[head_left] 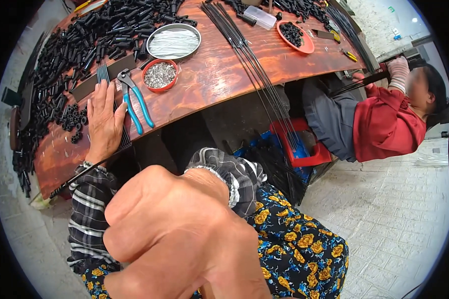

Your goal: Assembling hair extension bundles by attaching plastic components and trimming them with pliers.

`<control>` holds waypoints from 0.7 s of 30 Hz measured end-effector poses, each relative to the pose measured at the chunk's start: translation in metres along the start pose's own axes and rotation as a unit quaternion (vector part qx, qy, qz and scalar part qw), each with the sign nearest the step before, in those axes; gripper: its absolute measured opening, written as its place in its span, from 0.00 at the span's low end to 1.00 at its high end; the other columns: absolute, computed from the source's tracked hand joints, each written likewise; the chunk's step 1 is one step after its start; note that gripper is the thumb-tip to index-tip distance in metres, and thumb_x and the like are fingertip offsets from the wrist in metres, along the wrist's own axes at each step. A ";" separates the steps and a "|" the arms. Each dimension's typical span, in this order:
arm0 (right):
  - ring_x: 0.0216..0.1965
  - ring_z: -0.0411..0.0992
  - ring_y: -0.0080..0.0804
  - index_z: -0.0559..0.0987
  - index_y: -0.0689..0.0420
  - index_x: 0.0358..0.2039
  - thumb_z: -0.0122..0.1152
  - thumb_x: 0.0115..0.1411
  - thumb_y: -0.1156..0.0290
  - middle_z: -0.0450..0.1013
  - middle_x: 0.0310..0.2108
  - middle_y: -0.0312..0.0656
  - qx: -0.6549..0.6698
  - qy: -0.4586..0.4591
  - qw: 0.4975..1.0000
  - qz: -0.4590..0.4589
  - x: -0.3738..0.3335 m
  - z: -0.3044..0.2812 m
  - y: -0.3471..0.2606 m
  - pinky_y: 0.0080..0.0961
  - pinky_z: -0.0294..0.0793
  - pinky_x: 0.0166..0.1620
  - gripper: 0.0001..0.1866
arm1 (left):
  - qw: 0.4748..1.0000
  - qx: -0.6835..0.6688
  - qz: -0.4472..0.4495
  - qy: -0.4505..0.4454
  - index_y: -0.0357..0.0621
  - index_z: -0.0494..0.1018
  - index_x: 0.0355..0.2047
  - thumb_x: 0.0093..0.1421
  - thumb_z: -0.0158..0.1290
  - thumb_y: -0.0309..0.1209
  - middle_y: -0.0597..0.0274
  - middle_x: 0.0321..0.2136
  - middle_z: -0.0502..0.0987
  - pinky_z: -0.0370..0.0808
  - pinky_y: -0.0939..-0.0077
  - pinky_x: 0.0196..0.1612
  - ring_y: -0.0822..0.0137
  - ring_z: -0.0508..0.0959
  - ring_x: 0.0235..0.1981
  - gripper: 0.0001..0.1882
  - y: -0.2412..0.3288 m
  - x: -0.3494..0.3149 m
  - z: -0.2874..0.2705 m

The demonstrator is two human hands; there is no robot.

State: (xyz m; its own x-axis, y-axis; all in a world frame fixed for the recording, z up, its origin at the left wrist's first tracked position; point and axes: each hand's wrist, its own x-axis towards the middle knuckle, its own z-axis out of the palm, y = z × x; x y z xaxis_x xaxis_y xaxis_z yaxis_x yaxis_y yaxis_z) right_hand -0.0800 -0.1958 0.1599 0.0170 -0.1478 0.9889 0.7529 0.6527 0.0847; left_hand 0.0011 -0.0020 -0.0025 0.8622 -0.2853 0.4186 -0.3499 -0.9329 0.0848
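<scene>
My left hand (105, 117) lies flat on the table edge with its fingers stretched out, over a bundle of thin dark rods (103, 74). Beside its thumb are pliers with blue handles (136, 107), lying with their jaws away from me. My right hand (184, 229) is raised very close to the camera and fills the lower middle. Its fingers are curled in, and whatever they hold, if anything, is hidden. Just past the left fingertips stands a red-rimmed bowl of small metal pieces (159, 75), with a round metal tray of thin white sticks (174, 42) behind it.
Black tubular parts (105, 37) heap over the table's left and back. Long black rods (244, 50) overhang the front edge above a red stool (312, 158). An orange plate of black pieces (304, 42) sits farther right. A co-worker in red (384, 124) sits at right, holding dark rods.
</scene>
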 end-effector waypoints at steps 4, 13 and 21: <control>0.19 0.72 0.35 0.83 0.33 0.40 0.59 0.60 0.71 0.75 0.28 0.48 0.059 0.004 0.997 0.041 0.002 0.003 -0.011 0.27 0.72 0.18 0.14 | 1.000 0.001 0.007 0.006 0.43 0.57 0.63 0.65 0.44 0.42 0.51 0.65 0.55 0.46 0.54 0.66 0.55 0.51 0.67 0.29 -0.001 0.000 -0.003; 0.16 0.68 0.30 0.79 0.57 0.30 0.64 0.54 0.72 0.73 0.25 0.46 0.129 0.093 0.958 0.238 -0.017 0.003 -0.027 0.21 0.66 0.17 0.04 | 1.000 0.010 -0.015 0.001 0.44 0.57 0.63 0.65 0.43 0.43 0.52 0.65 0.54 0.46 0.54 0.66 0.56 0.51 0.67 0.30 -0.007 -0.005 0.001; 0.16 0.68 0.22 0.72 0.61 0.21 0.64 0.45 0.89 0.73 0.24 0.44 0.080 0.206 0.858 0.464 -0.042 -0.028 -0.026 0.18 0.67 0.18 0.11 | 0.998 0.043 0.032 0.023 0.39 0.58 0.62 0.65 0.44 0.42 0.49 0.64 0.56 0.47 0.54 0.66 0.52 0.52 0.66 0.29 -0.014 -0.001 0.005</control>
State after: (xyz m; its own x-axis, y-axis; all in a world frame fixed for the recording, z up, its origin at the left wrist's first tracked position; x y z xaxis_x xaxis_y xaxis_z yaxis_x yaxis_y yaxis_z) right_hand -0.0821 -0.2276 0.1128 0.8156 0.2616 0.5162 0.1911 0.7202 -0.6669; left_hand 0.0066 0.0099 -0.0086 0.8210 -0.3356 0.4619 -0.3686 -0.9294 -0.0200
